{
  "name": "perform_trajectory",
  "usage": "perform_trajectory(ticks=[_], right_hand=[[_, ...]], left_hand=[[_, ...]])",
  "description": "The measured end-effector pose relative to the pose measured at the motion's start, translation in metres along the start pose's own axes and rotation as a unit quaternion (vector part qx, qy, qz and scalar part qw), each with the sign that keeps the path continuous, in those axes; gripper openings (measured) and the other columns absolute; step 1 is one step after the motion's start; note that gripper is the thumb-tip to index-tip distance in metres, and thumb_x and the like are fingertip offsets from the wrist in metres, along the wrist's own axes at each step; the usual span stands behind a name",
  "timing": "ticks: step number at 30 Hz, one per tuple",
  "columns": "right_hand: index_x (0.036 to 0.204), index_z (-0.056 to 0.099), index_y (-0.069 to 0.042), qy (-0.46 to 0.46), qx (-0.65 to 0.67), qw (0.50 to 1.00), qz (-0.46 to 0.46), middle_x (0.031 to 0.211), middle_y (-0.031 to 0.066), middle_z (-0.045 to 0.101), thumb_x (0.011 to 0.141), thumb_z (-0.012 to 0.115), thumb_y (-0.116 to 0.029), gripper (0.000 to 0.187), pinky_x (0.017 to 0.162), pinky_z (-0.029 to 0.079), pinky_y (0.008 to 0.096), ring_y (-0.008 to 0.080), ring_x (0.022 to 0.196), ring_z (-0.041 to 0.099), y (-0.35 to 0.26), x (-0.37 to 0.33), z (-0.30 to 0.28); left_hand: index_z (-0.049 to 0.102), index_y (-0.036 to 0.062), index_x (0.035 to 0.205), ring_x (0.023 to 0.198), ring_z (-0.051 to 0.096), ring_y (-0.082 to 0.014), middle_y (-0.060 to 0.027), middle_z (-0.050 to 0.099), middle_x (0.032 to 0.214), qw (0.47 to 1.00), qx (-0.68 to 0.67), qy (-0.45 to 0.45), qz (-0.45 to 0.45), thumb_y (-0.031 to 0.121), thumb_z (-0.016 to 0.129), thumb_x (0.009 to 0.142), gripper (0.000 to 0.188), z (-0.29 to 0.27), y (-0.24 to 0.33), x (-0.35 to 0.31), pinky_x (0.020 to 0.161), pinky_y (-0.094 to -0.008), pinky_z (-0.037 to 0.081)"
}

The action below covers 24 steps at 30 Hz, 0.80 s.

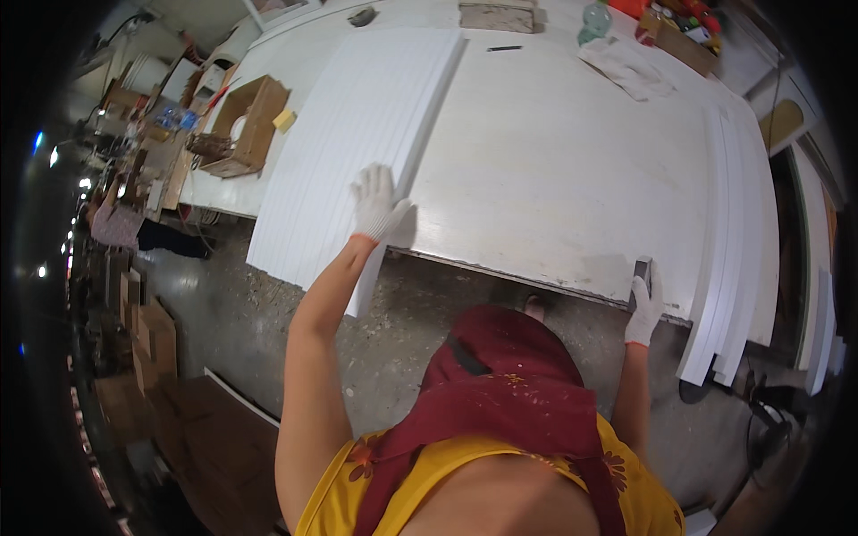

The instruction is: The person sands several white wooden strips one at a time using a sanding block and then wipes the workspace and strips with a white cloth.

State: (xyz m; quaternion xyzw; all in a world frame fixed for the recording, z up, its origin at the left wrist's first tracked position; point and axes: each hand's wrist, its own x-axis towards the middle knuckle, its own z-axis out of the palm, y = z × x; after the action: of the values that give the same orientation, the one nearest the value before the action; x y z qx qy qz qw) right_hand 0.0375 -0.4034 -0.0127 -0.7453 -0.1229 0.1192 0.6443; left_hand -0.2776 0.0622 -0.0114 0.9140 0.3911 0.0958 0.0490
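Beneath the left hand [377, 211], fingers spread and empty, the white strips [326, 152] seem light, stiff, best gripped at the edge by the thumb; the right hand [643, 314], fingers curled, holds a dark block [643, 268].

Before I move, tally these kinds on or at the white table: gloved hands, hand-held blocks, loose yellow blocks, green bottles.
Gloved hands: 2 (left hand, right hand)
Hand-held dark block: 1
Loose yellow block: 1
Green bottle: 1
Total: 5
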Motion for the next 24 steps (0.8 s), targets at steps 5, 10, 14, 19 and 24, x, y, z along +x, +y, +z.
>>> perform_trajectory(ticks=[5, 10, 14, 19, 24], right_hand=[[0.149, 0.051, 0.004, -0.047, -0.073, 0.996, -0.005, 0.152, 0.0143, 0.054, 0.096, 0.068, -0.014, 0.059, 0.116, 0.038, 0.0337, 0.022, 0.137, 0.051, 0.001, 0.004, 0.016], [0.145, 0.053, 0.007, -0.027, 0.014, 0.999, 0.014, 0.148, 0.0163, 0.056, 0.098, 0.063, -0.016, 0.053, 0.115, 0.039, 0.0355, 0.0229, 0.135, 0.052, 0.003, 0.01, -0.011], [0.143, 0.056, 0.006, -0.02, 0.043, 0.999, 0.017, 0.142, 0.0119, 0.06, 0.103, 0.057, -0.018, 0.047, 0.112, 0.042, 0.0326, 0.0219, 0.129, 0.056, 0.023, -0.007, -0.047], [0.127, 0.068, 0.003, 0.013, -0.012, 0.998, 0.06, 0.125, 0.0053, 0.068, 0.098, 0.061, -0.019, 0.037, 0.098, 0.046, 0.0281, 0.0139, 0.113, 0.061, 0.01, -0.057, -0.034], [0.134, 0.067, 0.0, 0.099, 0.216, 0.958, 0.158, 0.121, 0.0045, 0.067, 0.096, 0.06, -0.016, 0.041, 0.095, 0.046, 0.0266, 0.011, 0.112, 0.06, -0.026, -0.104, -0.089]], left_hand=[[0.044, 0.0009, 0.147, 0.146, 0.031, -0.0489, -0.0273, 0.04, 0.154, 0.999, 0.034, 0.026, -0.009, 0.04, 0.067, 0.087, 0.075, -0.004, 0.019, 0.046, 0.119, -0.0628, 0.023], [0.068, 0.0045, 0.106, 0.112, 0.059, -0.0356, -0.0184, 0.064, 0.107, 0.913, -0.266, -0.205, 0.231, 0.024, 0.06, 0.086, 0.029, -0.01, 0.128, 0.026, 0.101, -0.0444, 0.046], [0.07, 0.0059, 0.126, 0.124, 0.062, -0.0306, -0.0139, 0.069, 0.126, 0.81, -0.469, -0.201, 0.288, 0.015, 0.066, 0.093, 0.034, 0.012, 0.208, -0.063, 0.109, -0.0418, 0.047], [0.07, 0.0016, 0.128, 0.118, 0.067, -0.0203, -0.0115, 0.072, 0.128, 0.696, -0.61, -0.359, 0.121, 0.007, 0.069, 0.094, 0.034, 0.018, 0.231, -0.141, 0.105, -0.0332, 0.051], [0.06, -0.003, 0.139, 0.119, 0.066, -0.0182, -0.013, 0.07, 0.129, 0.662, -0.588, -0.463, 0.038, 0.005, 0.066, 0.096, 0.044, 0.038, 0.24, -0.146, 0.103, -0.0315, 0.052]])
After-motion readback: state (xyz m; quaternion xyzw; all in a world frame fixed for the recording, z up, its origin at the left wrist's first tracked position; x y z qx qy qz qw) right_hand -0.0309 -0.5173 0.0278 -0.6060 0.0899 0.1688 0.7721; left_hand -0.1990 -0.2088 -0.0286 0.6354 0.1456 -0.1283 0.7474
